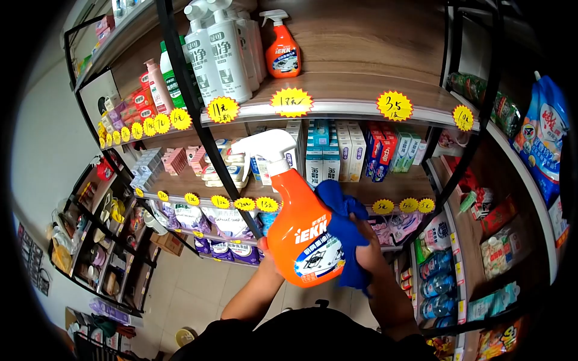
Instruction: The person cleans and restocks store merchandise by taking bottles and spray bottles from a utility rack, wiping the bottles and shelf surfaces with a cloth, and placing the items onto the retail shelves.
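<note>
1. Orange spray bottle [304, 225] is being held nearest the camera, in mid-air before the shelving, leaning leftward in view; white trigger head [271, 147] is being carried uppermost, and printed label [319, 256] is being presented to the camera.
2. Left grip [270, 260]: bottle is being grasped low on its left side; most of the fingers are being hidden by the orange body.
3. Right grip [368, 249]: blue cloth [346, 231] is being grasped, bunched, against the bottle's right side. Whether any weight is being borne through the cloth cannot be told.
4. Step, as judged: bottle surface is being wiped.
5. Good practice, as judged: weight is best being taken by the left grip, so that the cloth is being left free to travel. Light, even strokes are being preferred over the label, lest its edge be lifted.
6. Caution: cloth is best being routed clear of the trigger, lest it be snagged. Nozzle setting is not being shown clearly.
7. Clearance: similar orange bottle [283, 51] is being displayed upright on the upper shelf [361, 87], beside white bottles [226, 57]; small cartons [322, 162] are being stored on the shelf below. Short strokes are being advised, so that stock is not being knocked.
</note>
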`<state>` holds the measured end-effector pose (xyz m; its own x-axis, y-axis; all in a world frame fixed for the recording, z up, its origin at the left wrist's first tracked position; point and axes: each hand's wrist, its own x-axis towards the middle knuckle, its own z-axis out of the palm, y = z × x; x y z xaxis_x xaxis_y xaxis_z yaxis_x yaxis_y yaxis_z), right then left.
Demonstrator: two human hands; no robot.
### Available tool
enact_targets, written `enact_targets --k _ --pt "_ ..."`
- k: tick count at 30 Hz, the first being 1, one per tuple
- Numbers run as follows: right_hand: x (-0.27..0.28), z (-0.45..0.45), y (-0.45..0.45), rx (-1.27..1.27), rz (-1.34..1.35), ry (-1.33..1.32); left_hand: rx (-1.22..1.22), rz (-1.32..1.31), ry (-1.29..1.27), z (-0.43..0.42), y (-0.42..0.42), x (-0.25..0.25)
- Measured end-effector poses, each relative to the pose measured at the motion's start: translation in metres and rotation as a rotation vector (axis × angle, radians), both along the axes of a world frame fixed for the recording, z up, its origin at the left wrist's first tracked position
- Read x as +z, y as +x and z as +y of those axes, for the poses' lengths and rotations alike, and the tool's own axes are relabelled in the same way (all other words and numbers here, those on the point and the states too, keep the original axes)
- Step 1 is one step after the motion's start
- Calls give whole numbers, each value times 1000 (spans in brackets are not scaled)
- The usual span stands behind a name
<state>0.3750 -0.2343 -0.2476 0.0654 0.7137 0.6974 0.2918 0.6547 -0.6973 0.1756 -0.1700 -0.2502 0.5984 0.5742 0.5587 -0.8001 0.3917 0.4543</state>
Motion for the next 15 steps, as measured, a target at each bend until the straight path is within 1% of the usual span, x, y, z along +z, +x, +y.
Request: enact_targets --k 1,3,4,6,7,8,9,11,12,14,15 --pt "-5 5 -2 35 75 -31 51 69 -86 -5 -3 2" --pt "-30 -1 -7 -149 -12 -60 -114 -104 -184 -6 -2 11" --pt "-32 -8 -13 -104 96 -69 -200 -186 -233 -6 -1 16" --pt "-31 -25 -32 63 419 -85 -47 -127 -296 -6 -4 15" --pt "-32 -34 -40 140 539 -86 -69 -117 -333 -8 -6 16" --pt "-39 -39 -41 153 562 -55 -60 -122 -324 -8 -9 19" --pt "-46 -44 -42 166 585 -24 -27 -69 -309 -8 -12 21" --pt "-47 -57 -27 60 246 -276 52 34 -322 -12 -13 33" --pt "-33 -63 -19 68 245 -272 60 32 -318 -12 -13 34" --pt "9 -72 -1 236 238 -590 -28 -54 -287 -9 -13 36" --pt "20 -71 9 282 240 -693 26 1 -261 -11 -13 42"
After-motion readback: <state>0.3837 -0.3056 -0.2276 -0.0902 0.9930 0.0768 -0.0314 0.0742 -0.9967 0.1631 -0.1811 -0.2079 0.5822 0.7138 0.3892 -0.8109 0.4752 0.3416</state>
